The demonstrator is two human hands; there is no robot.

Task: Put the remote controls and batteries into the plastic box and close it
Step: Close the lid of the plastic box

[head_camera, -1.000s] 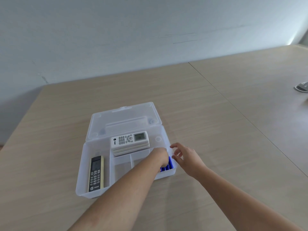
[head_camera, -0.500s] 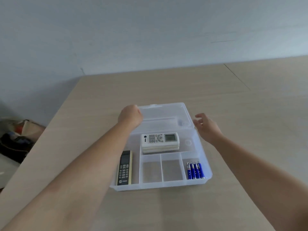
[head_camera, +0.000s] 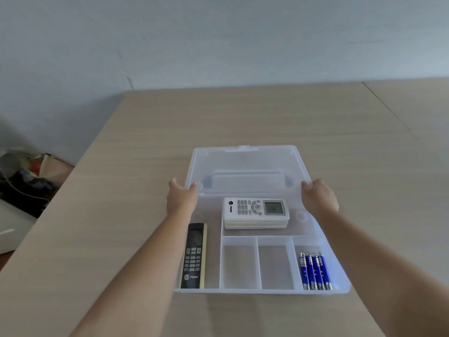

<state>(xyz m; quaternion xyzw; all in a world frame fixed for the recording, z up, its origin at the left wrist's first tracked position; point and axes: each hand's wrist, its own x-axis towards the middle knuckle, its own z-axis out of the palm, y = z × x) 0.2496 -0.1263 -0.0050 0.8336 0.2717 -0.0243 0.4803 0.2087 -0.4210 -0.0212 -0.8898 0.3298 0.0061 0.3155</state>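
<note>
Near the tabletop's middle, our left hand and right hand pinch the side edges of the laid-back lid. Remote controls and batteries lie in the plastic box; closing comes next, swinging the lid forward evenly.

Pale wood-grain laminate worktop, matt and smooth. Translucent frosted plastic box with hinged lid of the same cloudy, faintly sheened plastic. White plastic remote control, matt, with grey glossy screen. Black plastic remote control edged in cream, slightly glossy face. Blue glossy-sleeved batteries with shiny metal ends. Painted matt wall.
</note>
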